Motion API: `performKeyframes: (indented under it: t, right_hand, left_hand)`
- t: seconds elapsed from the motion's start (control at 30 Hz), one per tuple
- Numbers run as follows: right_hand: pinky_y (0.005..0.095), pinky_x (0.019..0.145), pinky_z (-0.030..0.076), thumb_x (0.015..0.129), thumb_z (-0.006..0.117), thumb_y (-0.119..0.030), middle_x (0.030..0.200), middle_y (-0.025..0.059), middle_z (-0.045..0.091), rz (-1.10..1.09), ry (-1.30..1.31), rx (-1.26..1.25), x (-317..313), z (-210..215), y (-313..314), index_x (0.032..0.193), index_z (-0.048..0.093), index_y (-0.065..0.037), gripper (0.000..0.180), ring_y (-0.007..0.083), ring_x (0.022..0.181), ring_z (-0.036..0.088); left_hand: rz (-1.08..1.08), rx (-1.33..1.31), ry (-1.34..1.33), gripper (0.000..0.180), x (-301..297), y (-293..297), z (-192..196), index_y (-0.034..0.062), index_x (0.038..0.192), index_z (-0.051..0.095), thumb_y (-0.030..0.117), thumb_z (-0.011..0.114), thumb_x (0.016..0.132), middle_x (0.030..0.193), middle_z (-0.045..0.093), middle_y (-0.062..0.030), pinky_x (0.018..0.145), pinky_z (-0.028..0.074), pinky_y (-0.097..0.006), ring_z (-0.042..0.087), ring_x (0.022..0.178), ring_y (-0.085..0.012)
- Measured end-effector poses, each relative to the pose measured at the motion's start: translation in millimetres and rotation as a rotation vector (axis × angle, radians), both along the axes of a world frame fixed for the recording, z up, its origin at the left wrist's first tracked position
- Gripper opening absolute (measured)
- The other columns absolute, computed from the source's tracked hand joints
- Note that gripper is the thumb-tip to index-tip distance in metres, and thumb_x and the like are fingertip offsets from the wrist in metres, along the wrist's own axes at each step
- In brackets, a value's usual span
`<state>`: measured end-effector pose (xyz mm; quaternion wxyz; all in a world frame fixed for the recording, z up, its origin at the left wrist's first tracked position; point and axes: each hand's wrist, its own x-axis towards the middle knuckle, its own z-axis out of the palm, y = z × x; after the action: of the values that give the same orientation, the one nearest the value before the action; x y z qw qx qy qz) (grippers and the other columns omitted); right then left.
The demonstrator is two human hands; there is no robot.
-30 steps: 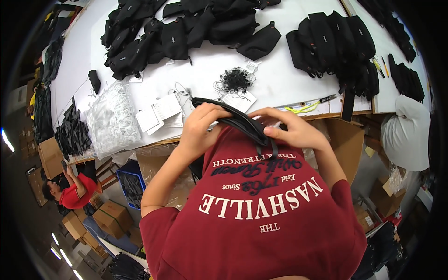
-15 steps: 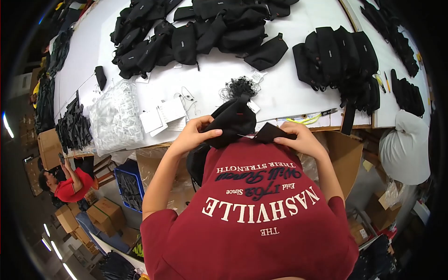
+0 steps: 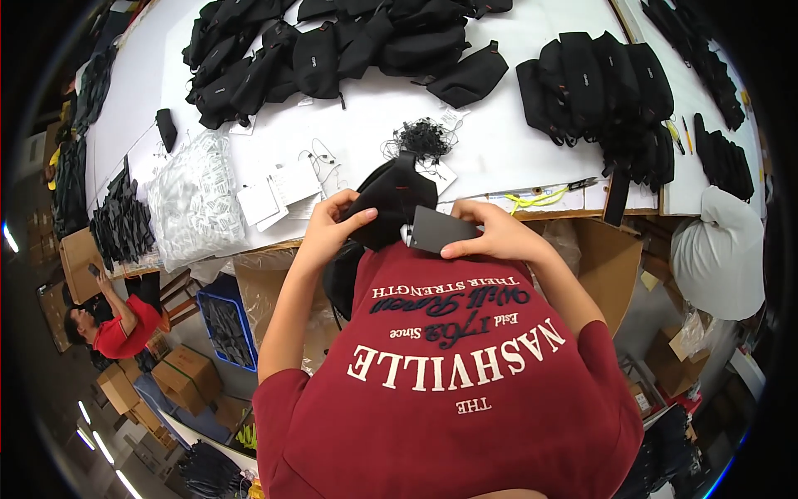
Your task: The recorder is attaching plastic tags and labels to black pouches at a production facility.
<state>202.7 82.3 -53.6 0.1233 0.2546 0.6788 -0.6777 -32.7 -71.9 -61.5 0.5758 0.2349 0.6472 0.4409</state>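
Note:
I hold a small black fabric bag (image 3: 391,198) upright over the table's front edge, close to my chest. My left hand (image 3: 331,223) grips its left side with fingers pressed into the fabric. My right hand (image 3: 492,233) holds a dark grey card tag (image 3: 440,230) against the bag's lower right. A tangle of black cords (image 3: 422,138) lies on the white table (image 3: 507,141) just behind the bag. White paper tags (image 3: 274,195) lie to its left.
Piles of black bags (image 3: 332,50) cover the far side of the table, with another pile (image 3: 598,87) at the right. A clear plastic bag of white pieces (image 3: 195,195) sits at the left. Cardboard boxes (image 3: 607,258) stand below the table. A person in red (image 3: 116,320) sits at lower left.
The bag went from lying stretched flat between my hands to being bunched and raised upright. The grey card tag has appeared under my right hand.

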Motion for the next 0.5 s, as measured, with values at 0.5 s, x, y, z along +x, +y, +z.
performKeyframes:
  t: [0.5]
  right_hand:
    - [0.0281, 0.058, 0.043, 0.077, 0.071, -0.033, 0.063, 0.0034, 0.053, -1.355, 0.502, -1.198, -36, -15, 67, 0.078, 0.059, -0.009, 0.027, 0.0175, 0.060, 0.050]
  left_hand:
    - [-0.265, 0.093, 0.588, 0.023, 21, 30, 42, -0.0005, 0.087, 0.060, 0.020, 0.067, 0.079, 0.070, 0.061, -0.0137, 0.056, 0.044, -0.029, 0.057, 0.058, -0.0197]
